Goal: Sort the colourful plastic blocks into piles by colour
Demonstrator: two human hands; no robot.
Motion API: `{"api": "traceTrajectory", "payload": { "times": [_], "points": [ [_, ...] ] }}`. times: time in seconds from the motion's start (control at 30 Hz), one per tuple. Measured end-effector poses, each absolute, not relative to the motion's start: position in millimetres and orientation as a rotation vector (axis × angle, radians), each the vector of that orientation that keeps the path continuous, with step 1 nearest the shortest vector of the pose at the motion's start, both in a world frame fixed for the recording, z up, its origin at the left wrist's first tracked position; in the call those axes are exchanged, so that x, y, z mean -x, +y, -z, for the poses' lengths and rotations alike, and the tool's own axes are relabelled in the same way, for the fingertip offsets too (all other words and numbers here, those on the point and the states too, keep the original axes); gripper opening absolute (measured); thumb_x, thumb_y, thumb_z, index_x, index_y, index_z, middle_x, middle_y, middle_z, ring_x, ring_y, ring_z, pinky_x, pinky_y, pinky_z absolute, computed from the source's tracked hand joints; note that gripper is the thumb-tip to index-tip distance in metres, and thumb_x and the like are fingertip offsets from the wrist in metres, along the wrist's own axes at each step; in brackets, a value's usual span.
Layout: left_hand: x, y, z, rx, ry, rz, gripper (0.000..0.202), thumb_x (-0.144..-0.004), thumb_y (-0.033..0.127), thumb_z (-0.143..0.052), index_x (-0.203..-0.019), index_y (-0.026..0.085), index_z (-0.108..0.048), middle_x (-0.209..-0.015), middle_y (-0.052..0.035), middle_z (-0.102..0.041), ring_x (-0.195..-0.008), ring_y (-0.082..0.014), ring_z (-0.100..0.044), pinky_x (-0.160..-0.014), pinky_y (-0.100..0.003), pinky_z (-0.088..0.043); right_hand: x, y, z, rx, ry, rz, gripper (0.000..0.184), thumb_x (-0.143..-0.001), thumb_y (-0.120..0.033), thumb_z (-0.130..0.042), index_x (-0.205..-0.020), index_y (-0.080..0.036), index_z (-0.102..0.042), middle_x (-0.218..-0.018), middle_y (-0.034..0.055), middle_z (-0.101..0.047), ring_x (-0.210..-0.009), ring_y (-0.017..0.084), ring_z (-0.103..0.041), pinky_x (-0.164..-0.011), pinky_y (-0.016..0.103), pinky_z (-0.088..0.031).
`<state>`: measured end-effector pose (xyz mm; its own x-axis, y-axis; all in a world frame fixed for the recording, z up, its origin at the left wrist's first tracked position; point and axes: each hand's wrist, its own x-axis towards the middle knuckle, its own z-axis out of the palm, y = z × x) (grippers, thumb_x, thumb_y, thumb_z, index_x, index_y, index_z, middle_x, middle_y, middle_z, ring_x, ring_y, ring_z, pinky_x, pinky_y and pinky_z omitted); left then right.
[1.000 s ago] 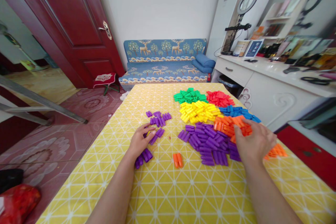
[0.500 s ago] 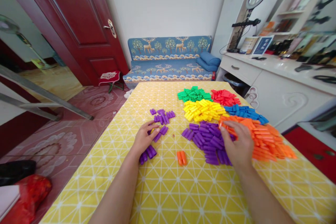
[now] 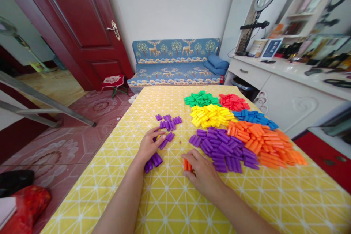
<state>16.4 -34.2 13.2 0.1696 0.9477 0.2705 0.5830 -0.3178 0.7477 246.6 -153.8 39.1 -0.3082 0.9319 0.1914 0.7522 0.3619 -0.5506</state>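
My right hand (image 3: 204, 175) has its thumb and fingers closed round an orange double-tube plastic piece (image 3: 187, 165) at the middle of the table. Just right of it lies a heap of purple plastic pieces (image 3: 219, 144). My left hand (image 3: 148, 146) rests farther left, fingers loosely bent, with a gap between thumb and forefinger. A yellow patch shows in that gap; I cannot tell what it is. Purple pieces lie round this hand: one group (image 3: 170, 121) beyond it, one small group (image 3: 167, 140) by the thumb, another (image 3: 154, 161) beside the wrist.
Heaps of orange (image 3: 270, 144), blue (image 3: 256, 117), yellow (image 3: 211, 115), red (image 3: 234, 101) and green pieces (image 3: 202, 98) fill the table's right side. A yellow patterned cloth (image 3: 175, 208) covers the table. Beyond stand a blue sofa (image 3: 175, 67) and a white dresser (image 3: 298, 98).
My right hand has moved left from the border of the purple and orange heaps and closed on the lone orange piece. My left hand stays in place.
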Motion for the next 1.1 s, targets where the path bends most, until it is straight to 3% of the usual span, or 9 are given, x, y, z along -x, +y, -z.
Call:
{"api": "traceTrajectory", "payload": {
  "times": [0.17, 0.3, 0.4, 0.53, 0.77, 1.0, 1.1],
  "points": [
    [-17, -35, -15, -1.967, 1.430, -1.004, 0.038, -0.083, 0.050, -0.060, -0.106, 0.024, -0.074, -0.132, -0.0088, -0.059, -0.124, -0.0267, -0.054, -0.111, -0.045, -0.038, -257, -148, -48, 1.290, -2.069, -0.411, 0.035, -0.077, -0.010, -0.059, -0.109, -0.023, -0.061, -0.108, 0.0051, -0.062, -0.096, 0.019, -0.062, -0.082, 0.030, -0.051],
    [-16, -33, -13, -1.979, 1.412, -1.001, 0.038, -0.084, 0.051, -0.059, -0.106, 0.024, -0.075, -0.132, -0.0087, -0.059, -0.124, -0.0264, -0.054, -0.111, -0.045, -0.039, -327, -128, -67, 1.396, -1.641, 0.124, 0.026, -0.084, -0.030, -0.061, -0.109, -0.021, -0.062, -0.111, 0.0077, -0.062, -0.105, 0.022, -0.059, -0.094, 0.037, -0.046],
    [-15, -32, -11, -1.987, 1.430, -0.997, 0.037, -0.083, 0.050, -0.059, -0.105, 0.024, -0.075, -0.132, -0.0087, -0.059, -0.123, -0.0263, -0.055, -0.111, -0.045, -0.039, -400, -113, -67, 1.654, -1.270, 0.517, 0.038, -0.083, -0.045, -0.059, -0.105, -0.015, -0.066, -0.099, 0.0118, -0.065, -0.097, 0.028, -0.058, -0.094, 0.048, -0.042],
    [-15, -32, -11, -1.982, 1.439, -0.992, 0.038, -0.083, 0.051, -0.059, -0.105, 0.024, -0.075, -0.132, -0.0086, -0.059, -0.123, -0.0269, -0.055, -0.111, -0.045, -0.039, -456, -107, -47, 1.977, -0.974, 0.607, 0.049, -0.081, -0.054, -0.055, -0.107, -0.015, -0.071, -0.098, 0.0193, -0.064, -0.095, 0.037, -0.054, -0.080, 0.052, -0.038],
    [-15, -32, -14, -1.980, 1.424, -0.995, 0.039, -0.083, 0.052, -0.059, -0.105, 0.024, -0.075, -0.132, -0.0089, -0.060, -0.122, -0.0270, -0.055, -0.111, -0.046, -0.038, -448, -106, -32, 2.049, -0.966, 0.562, 0.051, -0.084, -0.053, -0.043, -0.112, -0.019, -0.070, -0.106, 0.0169, -0.064, -0.098, 0.037, -0.050, -0.083, 0.056, -0.035],
    [-16, -35, -14, -1.969, 1.441, -1.020, 0.035, -0.083, 0.049, -0.060, -0.104, 0.024, -0.075, -0.132, -0.0089, -0.060, -0.123, -0.0271, -0.055, -0.110, -0.046, -0.040, -445, -109, -37, 1.915, -0.998, 0.601, 0.044, -0.087, -0.049, -0.050, -0.111, -0.018, -0.070, -0.117, 0.0201, -0.063, -0.113, 0.042, -0.049, -0.094, 0.062, -0.031],
    [-17, -35, -14, -1.960, 1.429, -1.037, 0.033, -0.082, 0.047, -0.063, -0.102, 0.024, -0.076, -0.131, -0.0093, -0.060, -0.121, -0.0270, -0.056, -0.109, -0.045, -0.041, -407, -113, -52, 1.664, -1.163, 0.573, 0.035, -0.091, -0.040, -0.052, -0.114, -0.018, -0.067, -0.124, 0.0175, -0.060, -0.119, 0.035, -0.051, -0.103, 0.057, -0.032]
  ]
}}
